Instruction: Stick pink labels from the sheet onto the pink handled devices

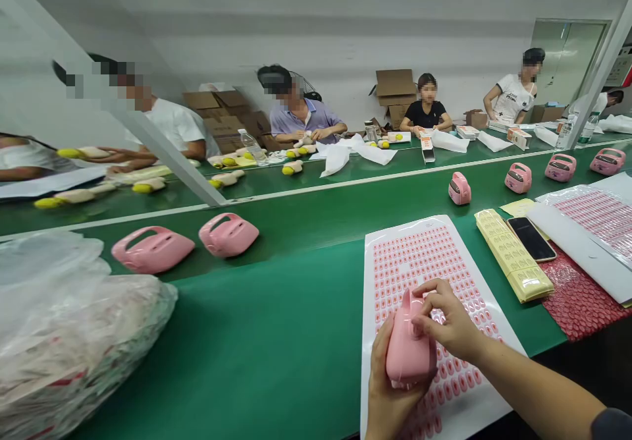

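In my left hand (pixel 388 384) is a pink plastic device with a carry handle (pixel 409 354), tilted, the fingers wrapped round its lower body. My right hand (pixel 439 315) touches its upper part by the handle, thumb and forefinger bent together in a pinch. Whatever lies between those fingertips is too small or hidden to make out. Beneath both hands lies a white sheet of small pink-and-red oval stickers (pixel 412 249), with a few gaps in its rows.
Pink devices stand on the green belt, two at left (pixel 153 250) and several at right (pixel 517 178). A plastic bag (pixel 89 334) fills the left. At right lie yellow label strips (pixel 513 255), a phone (pixel 532 239) and red bubble wrap (pixel 585 295). Co-workers (pixel 306 120) sit across.
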The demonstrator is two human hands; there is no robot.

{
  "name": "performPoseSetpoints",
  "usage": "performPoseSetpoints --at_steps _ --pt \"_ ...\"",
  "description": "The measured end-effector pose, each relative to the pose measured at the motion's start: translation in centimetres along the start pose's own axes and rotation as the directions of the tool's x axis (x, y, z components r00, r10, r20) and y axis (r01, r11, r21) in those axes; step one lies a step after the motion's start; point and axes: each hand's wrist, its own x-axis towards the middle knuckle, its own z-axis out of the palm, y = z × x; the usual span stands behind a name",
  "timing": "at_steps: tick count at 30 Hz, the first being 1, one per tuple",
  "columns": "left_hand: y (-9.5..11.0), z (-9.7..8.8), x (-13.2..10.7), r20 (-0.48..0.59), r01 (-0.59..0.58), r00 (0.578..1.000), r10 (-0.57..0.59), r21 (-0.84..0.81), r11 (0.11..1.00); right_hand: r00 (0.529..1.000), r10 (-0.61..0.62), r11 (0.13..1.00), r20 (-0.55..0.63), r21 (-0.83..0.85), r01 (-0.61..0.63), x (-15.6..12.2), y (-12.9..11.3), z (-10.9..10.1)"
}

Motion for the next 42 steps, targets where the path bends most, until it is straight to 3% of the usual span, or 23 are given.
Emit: performPoseSetpoints --at_steps 6,12,15,18,23,28,34,38,42 --pt "0.8 0.5 -0.3 -0.034 0.07 0.997 -0.07 0.0 0.998 0.982 -0.186 0.97 -0.04 -0.164 0.178 -0.3 1.2 0.5" --pt "1.0 0.8 -0.6 -0.041 0.066 0.997 -0.065 0.011 0.998 0.882 -0.471 0.825 -0.031 -0.37 0.428 -0.6 1.7 0.4" --pt "0.9 0.8 -0.6 -0.048 0.066 0.997 -0.067 -0.032 0.997 0.842 -0.54 0.757 0.018 -0.427 0.494 -0.8 1.8 0.3" --pt "0.4 0.6 -0.7 -0.045 0.078 0.996 -0.081 -0.06 0.995 0.864 -0.502 0.767 0.04 -0.442 0.466 -1.1 2.0 0.3" --pt "-0.2 0.5 -0.8 -0.036 0.074 0.996 -0.077 -0.073 0.995 0.921 -0.385 0.858 -0.05 -0.387 0.338 -1.1 2.0 0.7" --pt "0.2 0.7 -0.9 -0.056 0.019 0.998 -0.02 -0.026 0.999 0.94 -0.341 0.909 -0.02 -0.262 0.324 -0.7 1.0 1.5" --pt "0.6 0.7 -0.7 -0.031 0.057 0.998 -0.058 -0.039 0.998 0.962 -0.266 0.951 -0.066 -0.179 0.251 -0.7 1.2 2.4" --pt "1.0 1.0 -0.4 -0.029 0.13 0.991 -0.132 -0.056 0.99 0.978 -0.175 0.982 -0.115 -0.09 0.165 -0.1 2.4 2.6" --pt "0.6 -0.4 0.2 -0.031 0.311 0.948 -0.317 -0.12 0.943 0.992 -0.052 0.999 -0.119 -0.023 0.049 1.4 3.8 2.1"
